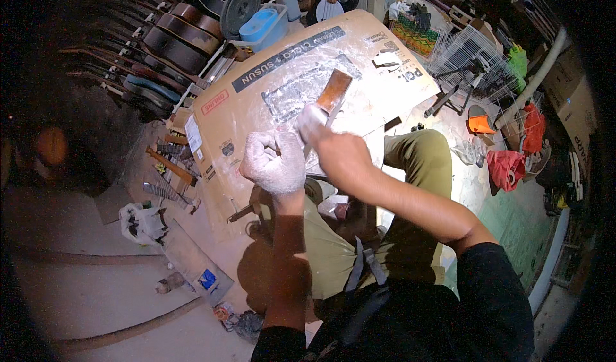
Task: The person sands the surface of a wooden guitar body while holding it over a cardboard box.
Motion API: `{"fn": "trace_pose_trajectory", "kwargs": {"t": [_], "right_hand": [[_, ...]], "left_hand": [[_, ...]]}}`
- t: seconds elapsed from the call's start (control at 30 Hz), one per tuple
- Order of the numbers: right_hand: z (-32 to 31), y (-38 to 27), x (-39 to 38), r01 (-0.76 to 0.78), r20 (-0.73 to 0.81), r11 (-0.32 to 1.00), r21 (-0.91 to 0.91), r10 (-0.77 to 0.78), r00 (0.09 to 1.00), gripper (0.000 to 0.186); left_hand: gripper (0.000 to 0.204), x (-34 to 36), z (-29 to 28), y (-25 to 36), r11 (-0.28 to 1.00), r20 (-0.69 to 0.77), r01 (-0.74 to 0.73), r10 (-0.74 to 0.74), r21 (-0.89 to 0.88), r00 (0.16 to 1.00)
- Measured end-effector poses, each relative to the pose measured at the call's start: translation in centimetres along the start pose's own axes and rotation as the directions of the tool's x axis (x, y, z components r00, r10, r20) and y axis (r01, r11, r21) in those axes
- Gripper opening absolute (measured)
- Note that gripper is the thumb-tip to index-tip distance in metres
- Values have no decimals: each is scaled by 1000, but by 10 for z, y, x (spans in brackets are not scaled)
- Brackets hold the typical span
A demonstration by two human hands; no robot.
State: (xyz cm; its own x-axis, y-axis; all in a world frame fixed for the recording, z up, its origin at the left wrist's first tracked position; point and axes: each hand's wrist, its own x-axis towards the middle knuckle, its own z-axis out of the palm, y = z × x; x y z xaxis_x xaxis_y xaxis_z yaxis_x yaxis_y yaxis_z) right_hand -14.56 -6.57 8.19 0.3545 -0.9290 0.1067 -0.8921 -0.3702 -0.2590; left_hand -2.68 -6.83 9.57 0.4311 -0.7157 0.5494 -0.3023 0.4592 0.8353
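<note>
My left hand (274, 162) is coated in white powder and closed in a fist; whatever it grips is hidden inside the fingers. Right beside it, my right hand (337, 149) is curled, its whitened fingertips blurred by motion. Those fingertips meet the lower end of a flat, glossy brown piece (336, 87) that looks like wood and points away from me. Which hand bears this piece cannot be made out. Beneath both hands lies a large cardboard sheet (256, 112) dusted with white powder, above my knees in olive trousers.
Guitars (170, 38) hang in a row at far left. A tub with a blue container (258, 25) stands behind the cardboard. At right are a wire cage (465, 54), an orange-and-black object (480, 121) and a red cloth (507, 168). Hand tools (172, 166) lie at left.
</note>
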Motion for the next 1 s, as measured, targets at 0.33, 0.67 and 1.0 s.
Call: {"fn": "trace_pose_trajectory", "kwargs": {"t": [0.33,0.67,1.0], "right_hand": [[18,10,19,-9,-134,1000,-26,5,991,35],[14,20,31,-97,-53,995,-9,97,994,43],[8,14,26,-30,-183,997,-69,17,983,26]], "left_hand": [[26,8,2,1,995,5,66,-66,-78,998],[23,6,1,0,1000,7,3,-3,5,1000],[21,4,-5,2,999,0,20,-20,38,1000]]}}
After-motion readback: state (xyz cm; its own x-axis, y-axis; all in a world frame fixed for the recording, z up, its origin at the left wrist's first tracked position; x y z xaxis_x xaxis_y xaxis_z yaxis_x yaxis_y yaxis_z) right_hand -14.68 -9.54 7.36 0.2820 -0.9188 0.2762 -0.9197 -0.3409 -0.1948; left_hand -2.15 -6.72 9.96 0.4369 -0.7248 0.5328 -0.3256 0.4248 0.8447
